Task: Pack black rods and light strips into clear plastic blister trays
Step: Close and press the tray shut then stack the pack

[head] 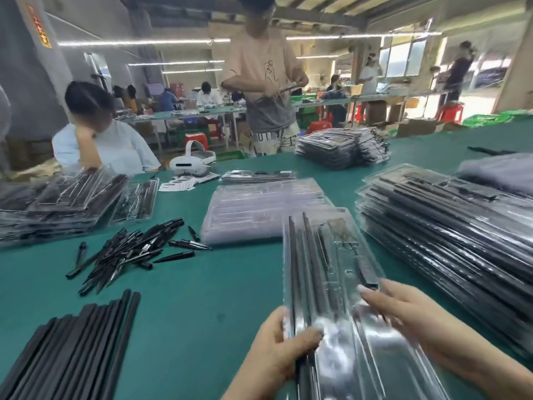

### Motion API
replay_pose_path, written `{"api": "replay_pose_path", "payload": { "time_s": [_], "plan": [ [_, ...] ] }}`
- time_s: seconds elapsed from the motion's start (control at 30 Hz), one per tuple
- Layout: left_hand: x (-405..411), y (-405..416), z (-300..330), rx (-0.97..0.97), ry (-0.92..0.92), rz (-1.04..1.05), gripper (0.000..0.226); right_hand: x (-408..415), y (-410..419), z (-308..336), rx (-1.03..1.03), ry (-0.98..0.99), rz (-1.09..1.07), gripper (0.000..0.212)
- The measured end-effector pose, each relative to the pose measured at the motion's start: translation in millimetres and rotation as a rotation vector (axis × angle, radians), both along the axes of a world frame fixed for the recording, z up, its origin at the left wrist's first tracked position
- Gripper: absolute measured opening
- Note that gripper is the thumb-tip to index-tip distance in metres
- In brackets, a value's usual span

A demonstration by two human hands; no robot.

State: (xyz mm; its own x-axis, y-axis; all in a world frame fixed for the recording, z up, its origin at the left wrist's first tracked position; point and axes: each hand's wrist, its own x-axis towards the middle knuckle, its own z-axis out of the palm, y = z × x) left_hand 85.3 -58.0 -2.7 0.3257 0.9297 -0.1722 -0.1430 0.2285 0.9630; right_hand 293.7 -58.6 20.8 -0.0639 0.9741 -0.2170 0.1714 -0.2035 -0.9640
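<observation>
Green table [202, 313]. White headset [192, 163] at far edge, paper cards [180, 183] just beside it. Seated person [101, 142] far left, standing person [268, 82] behind table. Red stools [196, 140], green crates [305, 111], possibly cardboard boxes [415, 127] beyond.

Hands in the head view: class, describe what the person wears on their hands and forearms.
Both the left hand and the right hand are bare: no gloves, rings or watch show. The forearms are bare too, with no sleeve in view. The right hand's fingernails look long and pale.
</observation>
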Motion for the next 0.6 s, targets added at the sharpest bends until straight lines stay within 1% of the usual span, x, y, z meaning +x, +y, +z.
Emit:
{"api": "replay_pose_path", "payload": {
  "time_s": [0.03,0.07,0.13,0.17,0.2,0.27,0.3,0.33,0.37,0.43,0.47,0.5,0.57,0.6],
  "plan": [
    [14,1,5,0.044,0.007,-0.018,0.04,14,-1,11,0.057,-0.117,-0.035,0.069],
    [29,3,12,0.085,0.006,-0.054,0.034,29,0,25,0.1,-0.185,-0.058,0.074],
    [59,7,25,0.165,0.0,-0.136,0.025,65,5,54,0.173,-0.254,-0.056,0.088],
    [75,9,33,0.202,-0.002,-0.178,0.025,83,10,68,0.203,-0.293,-0.058,0.088],
    [90,13,42,0.235,-0.012,-0.219,0.027,103,17,83,0.215,-0.34,-0.053,0.078],
    [121,22,64,0.265,-0.031,-0.297,0.028,142,37,113,0.171,-0.379,-0.036,0.051],
    [136,27,77,0.261,-0.036,-0.352,0.025,161,49,127,0.147,-0.407,-0.044,0.047],
    [155,32,90,0.262,-0.038,-0.416,0.021,181,60,140,0.132,-0.478,-0.063,0.05],
    [168,39,100,0.271,-0.029,-0.456,0.019,192,74,151,0.118,-0.596,-0.074,0.053],
    [197,52,116,0.269,-0.006,-0.479,0.031,209,93,167,0.147,-0.842,-0.095,0.056],
    [209,58,118,0.261,0.009,-0.485,0.037,216,102,168,0.181,-0.924,-0.096,0.052],
    [219,63,117,0.253,0.033,-0.491,0.038,219,108,164,0.214,-0.999,-0.09,0.047],
    [230,72,106,0.234,0.124,-0.433,0.035,225,114,143,0.249,-1.172,-0.063,0.039],
    [231,76,97,0.258,0.202,-0.347,0.04,227,117,126,0.253,-1.268,-0.04,0.038]
  ]
}}
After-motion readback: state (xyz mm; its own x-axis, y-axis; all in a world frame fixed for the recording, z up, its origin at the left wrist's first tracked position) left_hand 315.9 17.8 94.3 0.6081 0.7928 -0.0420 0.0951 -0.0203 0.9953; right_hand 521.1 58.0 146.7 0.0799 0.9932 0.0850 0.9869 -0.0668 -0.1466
